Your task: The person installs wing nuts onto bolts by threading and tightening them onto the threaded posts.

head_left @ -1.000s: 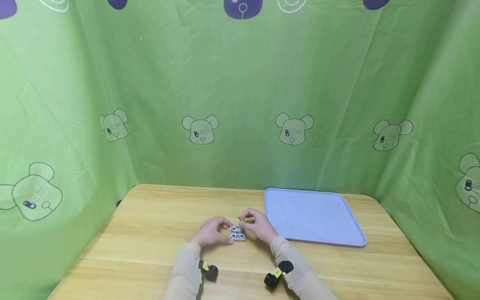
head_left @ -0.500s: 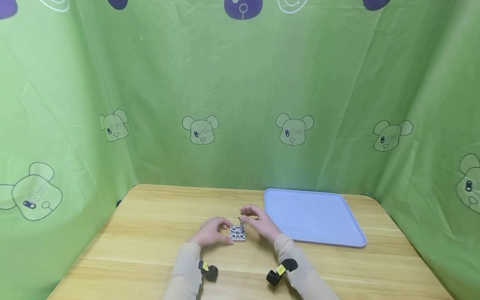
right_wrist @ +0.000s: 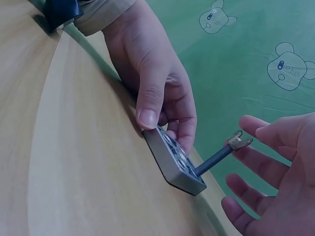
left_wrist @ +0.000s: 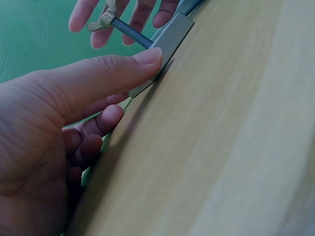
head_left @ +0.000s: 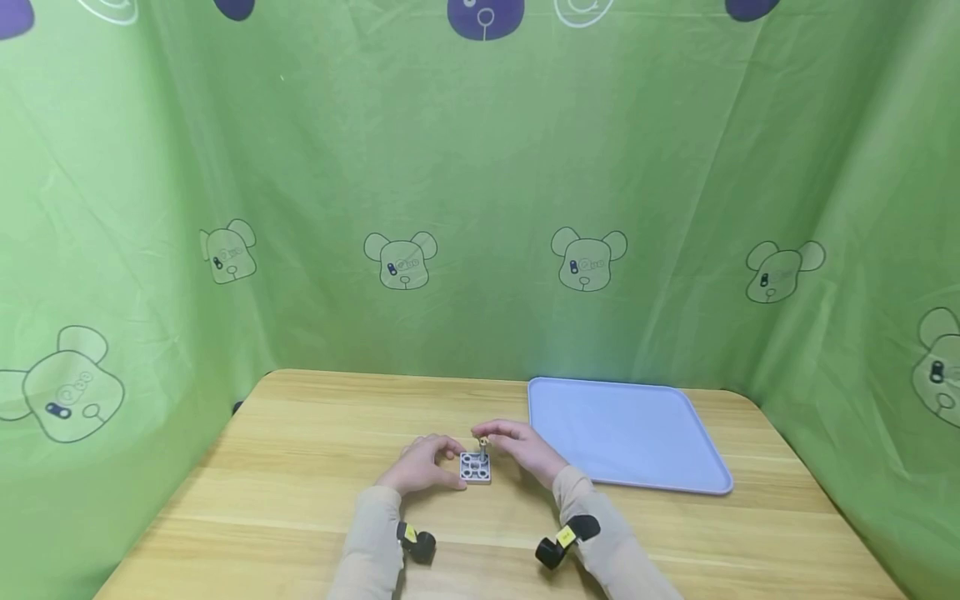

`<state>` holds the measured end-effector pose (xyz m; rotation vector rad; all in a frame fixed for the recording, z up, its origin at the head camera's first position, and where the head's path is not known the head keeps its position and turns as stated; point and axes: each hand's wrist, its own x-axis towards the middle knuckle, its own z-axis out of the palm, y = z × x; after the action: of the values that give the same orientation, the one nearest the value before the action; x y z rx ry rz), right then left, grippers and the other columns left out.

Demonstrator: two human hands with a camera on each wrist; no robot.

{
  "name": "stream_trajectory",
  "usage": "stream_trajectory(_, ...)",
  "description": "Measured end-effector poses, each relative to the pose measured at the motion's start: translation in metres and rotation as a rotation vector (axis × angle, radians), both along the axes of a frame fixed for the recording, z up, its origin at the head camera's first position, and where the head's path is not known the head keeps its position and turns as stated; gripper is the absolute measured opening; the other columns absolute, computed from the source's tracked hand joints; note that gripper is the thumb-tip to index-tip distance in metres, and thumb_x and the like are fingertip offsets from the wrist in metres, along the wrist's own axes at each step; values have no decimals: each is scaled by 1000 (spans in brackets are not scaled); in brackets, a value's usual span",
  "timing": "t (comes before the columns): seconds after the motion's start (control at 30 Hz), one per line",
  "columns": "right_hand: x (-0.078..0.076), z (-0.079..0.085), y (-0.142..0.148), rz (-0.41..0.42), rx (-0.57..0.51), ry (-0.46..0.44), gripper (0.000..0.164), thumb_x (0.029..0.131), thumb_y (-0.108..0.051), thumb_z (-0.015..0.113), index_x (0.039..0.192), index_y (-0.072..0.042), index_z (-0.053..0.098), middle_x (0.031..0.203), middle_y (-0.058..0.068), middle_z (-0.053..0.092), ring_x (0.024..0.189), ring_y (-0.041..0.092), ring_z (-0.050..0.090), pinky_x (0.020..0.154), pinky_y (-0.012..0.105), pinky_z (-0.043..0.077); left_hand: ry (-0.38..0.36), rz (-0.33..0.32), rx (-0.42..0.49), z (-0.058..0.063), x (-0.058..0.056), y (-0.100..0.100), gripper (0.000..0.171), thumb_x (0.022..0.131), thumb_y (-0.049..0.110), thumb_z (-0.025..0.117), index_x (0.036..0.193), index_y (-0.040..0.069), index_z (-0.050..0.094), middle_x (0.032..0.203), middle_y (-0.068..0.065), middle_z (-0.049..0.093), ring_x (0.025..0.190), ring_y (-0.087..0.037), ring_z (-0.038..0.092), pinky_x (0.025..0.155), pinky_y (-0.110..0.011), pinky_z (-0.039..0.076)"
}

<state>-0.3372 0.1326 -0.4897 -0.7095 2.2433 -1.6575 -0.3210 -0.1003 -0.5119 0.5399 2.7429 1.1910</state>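
In the head view my left hand [head_left: 420,465] grips a small square grey block [head_left: 476,468] by its left side, thumb at the near edge and fingers at the far one. Round holes show in the block's top face. From its far right corner a threaded bolt [right_wrist: 214,161] stands up, and a brass-coloured wing nut [right_wrist: 238,141] sits at the bolt's upper end. My right hand [head_left: 525,448] is spread loosely around the wing nut, the fingers extended past it. In the right wrist view a fingertip overlaps the wing nut's side, and nothing is pinched.
A light blue tray [head_left: 626,433] lies on the wooden table [head_left: 337,533], to the right of my right hand. Green curtains [head_left: 480,167] with bear prints close off the back and both sides. A black camera is strapped to each wrist.
My right hand came off the wing nut, drew up and back, then lowered to it again with loose fingers. The left hand and the block stay in place.
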Motion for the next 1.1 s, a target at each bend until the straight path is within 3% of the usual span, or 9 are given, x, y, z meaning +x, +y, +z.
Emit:
stream_trajectory(0.3, 1, -3, 0, -18, -2, -5, 34, 98, -18, 51, 127, -4, 61, 135, 16, 59, 130, 35, 49, 105, 46, 41, -6, 2, -6, 0, 0, 1, 53, 64, 37, 86, 112, 24, 67, 103, 5, 62, 99, -16, 50, 91, -47, 40)
stream_trajectory(0.6, 0, -3, -2, -67, 11, -13, 34, 95, -20, 58, 125, -6, 62, 131, 14, 62, 125, 28, 54, 108, 47, 38, 1, 0, 1, 0, 0, 1, 53, 64, 37, 86, 112, 23, 67, 103, 5, 62, 99, -16, 50, 92, -48, 41)
stream_trajectory(1.1, 2, -3, -11, -186, 92, 170, 23, 89, -18, 68, 109, -6, 66, 107, 11, 69, 100, 16, 61, 94, 41, 45, -2, -6, 10, 1, 1, 1, 52, 65, 37, 86, 112, 23, 67, 104, 4, 62, 100, -16, 50, 92, -48, 40)
